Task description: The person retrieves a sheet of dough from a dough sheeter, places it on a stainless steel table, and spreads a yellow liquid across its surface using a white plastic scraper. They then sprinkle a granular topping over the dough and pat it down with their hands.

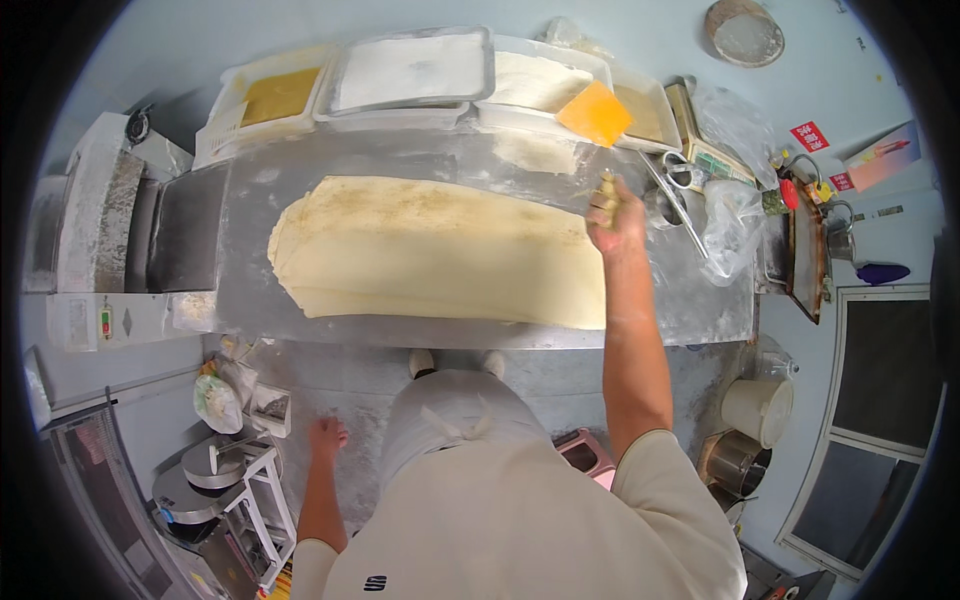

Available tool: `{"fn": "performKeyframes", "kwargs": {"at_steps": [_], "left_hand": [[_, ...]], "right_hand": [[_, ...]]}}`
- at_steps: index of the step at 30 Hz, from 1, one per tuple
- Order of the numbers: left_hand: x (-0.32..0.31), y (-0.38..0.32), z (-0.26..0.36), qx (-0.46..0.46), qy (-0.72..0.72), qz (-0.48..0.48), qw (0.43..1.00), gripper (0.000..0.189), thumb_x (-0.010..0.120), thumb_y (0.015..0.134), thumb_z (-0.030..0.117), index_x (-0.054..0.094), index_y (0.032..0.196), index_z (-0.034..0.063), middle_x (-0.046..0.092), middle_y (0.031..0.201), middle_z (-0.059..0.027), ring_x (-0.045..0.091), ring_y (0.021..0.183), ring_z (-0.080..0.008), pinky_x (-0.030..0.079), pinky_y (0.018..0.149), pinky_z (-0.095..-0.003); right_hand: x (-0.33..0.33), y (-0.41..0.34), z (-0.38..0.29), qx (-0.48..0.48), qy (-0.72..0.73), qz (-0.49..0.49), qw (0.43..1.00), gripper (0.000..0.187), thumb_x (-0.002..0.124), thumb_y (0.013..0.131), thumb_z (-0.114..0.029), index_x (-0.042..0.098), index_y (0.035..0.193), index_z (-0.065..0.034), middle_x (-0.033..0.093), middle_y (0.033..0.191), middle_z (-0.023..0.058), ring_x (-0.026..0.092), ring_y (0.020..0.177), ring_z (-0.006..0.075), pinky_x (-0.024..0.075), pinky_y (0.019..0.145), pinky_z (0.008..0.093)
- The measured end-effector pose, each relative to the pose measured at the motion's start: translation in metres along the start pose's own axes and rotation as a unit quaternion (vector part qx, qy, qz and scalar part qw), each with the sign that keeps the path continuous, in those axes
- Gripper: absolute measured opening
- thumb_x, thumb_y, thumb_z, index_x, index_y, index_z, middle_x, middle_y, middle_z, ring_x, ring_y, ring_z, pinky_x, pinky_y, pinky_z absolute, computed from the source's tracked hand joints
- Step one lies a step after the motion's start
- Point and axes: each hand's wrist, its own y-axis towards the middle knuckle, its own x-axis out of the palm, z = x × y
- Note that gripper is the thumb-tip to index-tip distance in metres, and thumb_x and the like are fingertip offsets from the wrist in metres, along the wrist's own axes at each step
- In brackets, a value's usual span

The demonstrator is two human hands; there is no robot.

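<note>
A large folded sheet of dough [442, 255] lies flat across the metal worktable [255, 169], with a brownish smear along its far part. My right hand [616, 217] is over the sheet's right end, its fingers closed around a small lump of pale dough-like material [606, 196]. Past that hand, an orange plastic scraper or card [596, 114] rests on the rims of the bins. Down at my left side, away from the table, hangs my left hand [328, 437], its fingers loosely curled; nothing is visible in it.
Along the back stand a tub of yellow paste [281, 96], a tray of white flour [412, 71] and more flour bins. Right of my hand are a metal rod [673, 206], scissors [679, 171], plastic bags [731, 225] and a scale [716, 161]. A dough-sheeting machine [101, 217] adjoins the left end.
</note>
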Motion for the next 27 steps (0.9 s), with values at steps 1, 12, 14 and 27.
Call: {"fn": "performKeyframes", "kwargs": {"at_steps": [1,12,14,27], "left_hand": [[0.006,-0.008,-0.014,-0.020,0.028,0.025,0.999,0.023,0.056,0.096,0.021,0.056,0.104,-0.0003,0.063,0.087,-0.0111,0.061,0.065,-0.0171,0.054,0.057,-0.0304],[0.061,-0.049,-0.050,-0.036,0.029,0.011,0.999,0.025,0.055,0.095,0.022,0.056,0.105,-0.0018,0.064,0.090,-0.0115,0.061,0.069,-0.0173,0.055,0.061,-0.0314],[0.070,-0.052,-0.041,-0.016,0.011,0.005,1.000,0.024,0.055,0.095,0.020,0.056,0.104,-0.0019,0.063,0.088,-0.0109,0.061,0.068,-0.0170,0.054,0.060,-0.0302],[0.082,-0.071,-0.056,-0.010,-0.022,0.030,0.999,0.025,0.057,0.094,0.018,0.055,0.102,-0.0052,0.062,0.085,-0.0119,0.060,0.064,-0.0167,0.052,0.055,-0.0293]], "right_hand": [[-0.016,-0.006,-0.012,-0.014,0.009,0.016,1.000,0.022,0.046,0.101,-0.027,0.055,0.102,-0.0073,0.054,0.073,0.0003,0.045,0.053,0.0096,0.0296,0.039,0.0210],[-0.110,-0.038,-0.084,-0.057,-0.032,0.066,0.996,0.022,0.046,0.101,-0.027,0.058,0.099,-0.0090,0.052,0.071,-0.0030,0.044,0.053,0.0068,0.0294,0.037,0.0198],[-0.101,-0.034,-0.080,-0.047,-0.053,0.037,0.997,0.021,0.047,0.101,-0.027,0.058,0.100,-0.0084,0.052,0.072,-0.0027,0.044,0.054,0.0071,0.0302,0.039,0.0204],[-0.063,-0.042,-0.028,0.019,-0.018,-0.010,1.000,0.019,0.048,0.099,-0.025,0.055,0.103,-0.0068,0.052,0.072,-0.0013,0.044,0.052,0.0084,0.0304,0.037,0.0203]]}}
